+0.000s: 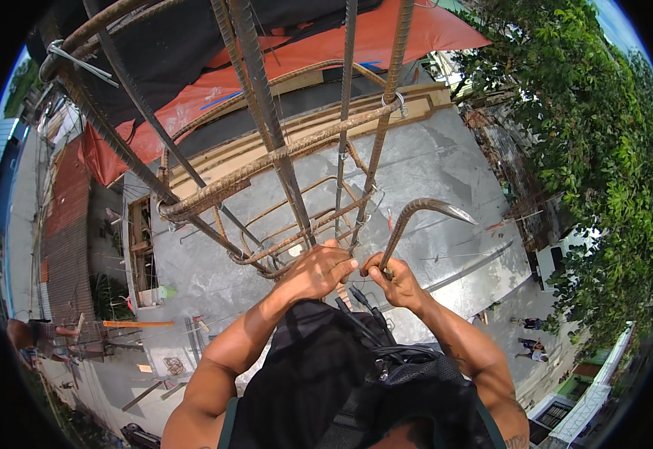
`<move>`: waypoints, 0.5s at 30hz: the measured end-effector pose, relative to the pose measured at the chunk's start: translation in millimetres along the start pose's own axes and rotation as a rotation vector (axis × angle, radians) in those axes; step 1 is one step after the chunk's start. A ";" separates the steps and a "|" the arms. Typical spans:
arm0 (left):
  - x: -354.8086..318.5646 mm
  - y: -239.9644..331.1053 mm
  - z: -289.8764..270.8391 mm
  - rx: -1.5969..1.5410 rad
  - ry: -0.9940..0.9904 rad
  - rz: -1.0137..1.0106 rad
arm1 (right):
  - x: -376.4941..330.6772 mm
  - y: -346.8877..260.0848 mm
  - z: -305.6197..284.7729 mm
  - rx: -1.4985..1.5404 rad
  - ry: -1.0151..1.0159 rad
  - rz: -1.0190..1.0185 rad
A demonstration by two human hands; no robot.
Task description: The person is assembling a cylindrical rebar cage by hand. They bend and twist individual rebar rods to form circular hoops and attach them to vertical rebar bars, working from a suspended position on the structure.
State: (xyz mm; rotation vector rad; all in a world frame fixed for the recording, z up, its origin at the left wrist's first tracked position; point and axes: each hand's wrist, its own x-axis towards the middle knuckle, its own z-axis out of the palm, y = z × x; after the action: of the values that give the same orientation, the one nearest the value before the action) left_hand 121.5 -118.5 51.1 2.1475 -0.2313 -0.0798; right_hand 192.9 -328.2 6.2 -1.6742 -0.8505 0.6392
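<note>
1. Clearly, we have the hooked steel bar (416,205) in our right hand (399,283), rising from the fist and curving over to the right into a bare, pointed tip.
2. Our right hand is clamped around the lower end of it, with a narrow gap between it and our left hand (317,272).
3. Our left hand has its fingers curled close to the rebar cage (270,157); we cannot tell whether it grips anything.
4. Ahead of us, the cage's ribbed upright bars (248,56) are ringed by rusty stirrups (330,129), with wire ties (395,103) at some crossings.
5. Beneath us spreads a grey concrete slab (446,165), with timber boards (430,102) and an orange-red tarp (442,34) along its far side.
6. Farther out, we see leafy trees (588,112) on the right and a rusty corrugated roof (68,247) on the left.
</note>
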 end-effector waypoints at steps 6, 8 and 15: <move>20.5 -13.8 20.3 -0.484 -0.004 -0.306 | -14.9 1.0 5.5 0.356 0.071 0.172; 28.9 -14.7 19.4 -0.516 0.011 -0.215 | -10.0 -6.3 4.7 0.462 0.127 0.238; 81.5 -17.7 -0.9 -0.442 -0.275 -0.158 | 11.7 -19.1 -64.4 0.023 0.081 0.079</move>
State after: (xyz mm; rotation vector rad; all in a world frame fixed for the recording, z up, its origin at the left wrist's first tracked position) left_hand 203.9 -124.2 39.4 1.7052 -0.1821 -0.4759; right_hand 245.7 -353.5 41.3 -1.7080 -0.7198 0.6278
